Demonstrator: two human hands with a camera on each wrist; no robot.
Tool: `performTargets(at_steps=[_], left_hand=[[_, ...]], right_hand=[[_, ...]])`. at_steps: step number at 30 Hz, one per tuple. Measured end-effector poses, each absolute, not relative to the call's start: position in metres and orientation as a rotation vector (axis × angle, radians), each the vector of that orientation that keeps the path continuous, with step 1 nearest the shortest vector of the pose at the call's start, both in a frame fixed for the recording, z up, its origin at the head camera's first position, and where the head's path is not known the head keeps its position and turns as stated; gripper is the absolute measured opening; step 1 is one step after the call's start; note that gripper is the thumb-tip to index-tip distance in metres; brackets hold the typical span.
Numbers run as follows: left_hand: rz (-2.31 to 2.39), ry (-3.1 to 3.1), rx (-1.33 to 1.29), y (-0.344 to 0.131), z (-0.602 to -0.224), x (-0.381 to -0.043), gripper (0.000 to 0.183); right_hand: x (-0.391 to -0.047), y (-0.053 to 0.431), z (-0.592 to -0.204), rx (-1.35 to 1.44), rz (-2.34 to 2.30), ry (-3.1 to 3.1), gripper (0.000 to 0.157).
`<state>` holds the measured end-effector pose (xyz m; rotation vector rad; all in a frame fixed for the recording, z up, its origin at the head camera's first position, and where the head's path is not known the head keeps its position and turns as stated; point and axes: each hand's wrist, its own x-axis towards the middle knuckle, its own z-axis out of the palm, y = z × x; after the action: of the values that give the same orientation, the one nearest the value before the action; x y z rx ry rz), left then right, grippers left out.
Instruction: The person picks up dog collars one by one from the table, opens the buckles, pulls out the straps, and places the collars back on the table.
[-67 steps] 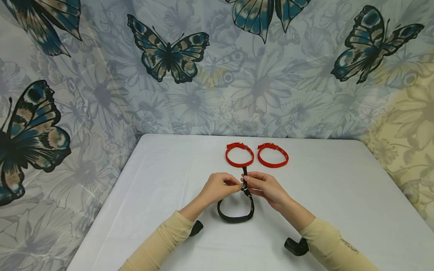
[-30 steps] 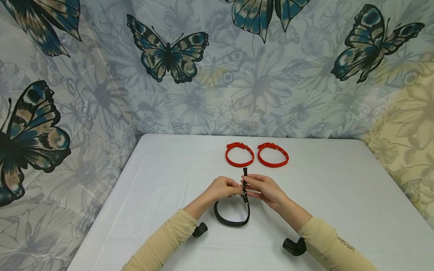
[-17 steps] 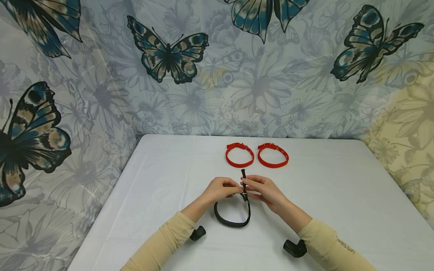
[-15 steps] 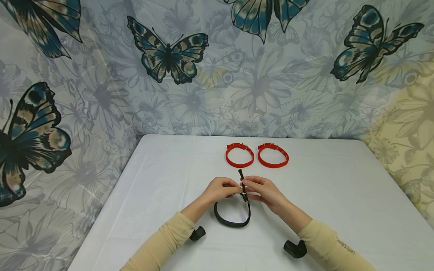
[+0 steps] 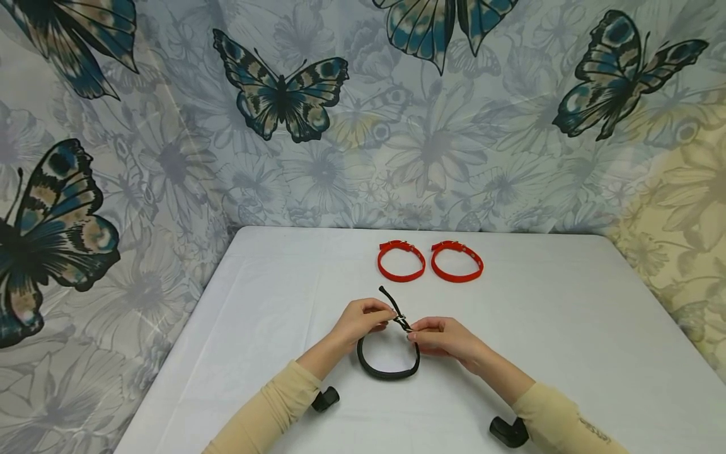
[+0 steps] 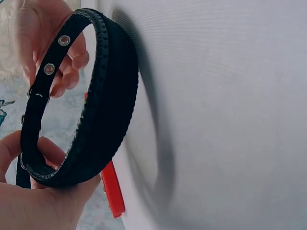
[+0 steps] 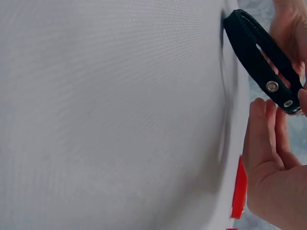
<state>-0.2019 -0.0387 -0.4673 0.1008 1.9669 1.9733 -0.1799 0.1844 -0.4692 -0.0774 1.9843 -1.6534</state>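
Observation:
A black collar (image 5: 391, 376) with metal eyelets forms a loop between both hands over the table. My left hand (image 5: 358, 320) pinches it at the metal buckle (image 5: 401, 319), from which the free strap end (image 5: 388, 296) sticks up and to the left. On the right side of the loop, just below the buckle, my right hand (image 5: 450, 340) grips the band between thumb and fingers. The left wrist view shows the collar (image 6: 110, 96) on its side, with the left hand (image 6: 43, 206) at its near end. In the right wrist view, eyelets on the collar (image 7: 249, 52) face the camera.
Two red collars (image 5: 401, 278) (image 5: 457, 278), buckled into rings, lie side by side behind the hands on the white table (image 5: 283, 271). Black wrist-camera mounts (image 5: 508, 432) hang under both sleeves. Butterfly-patterned cloth (image 5: 323, 183) stands along the table's back edge.
My right hand has slid down from the upright strap end to the band below the buckle. The strap end now leans left. My left hand has stayed nearly in place.

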Motion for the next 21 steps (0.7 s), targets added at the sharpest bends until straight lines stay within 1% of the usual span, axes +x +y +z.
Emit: performTargets(at_steps=[6, 10, 21], left_hand=[[2.052, 1.891, 0.064, -0.038, -0.467, -0.201, 0.013], [2.068, 1.872, 0.088, -0.038, -0.468, -0.200, 0.013], [1.862, 2.022, 0.141, -0.052, -0.466, -0.203, 0.031]], right_hand=[[-0.181, 0.182, -0.468, -0.057, -1.689, 1.994, 0.036], [-0.183, 0.181, -0.465, -0.053, -1.712, 1.997, 0.036], [-0.186, 0.182, -0.462, -0.050, -1.731, 1.992, 0.036]])
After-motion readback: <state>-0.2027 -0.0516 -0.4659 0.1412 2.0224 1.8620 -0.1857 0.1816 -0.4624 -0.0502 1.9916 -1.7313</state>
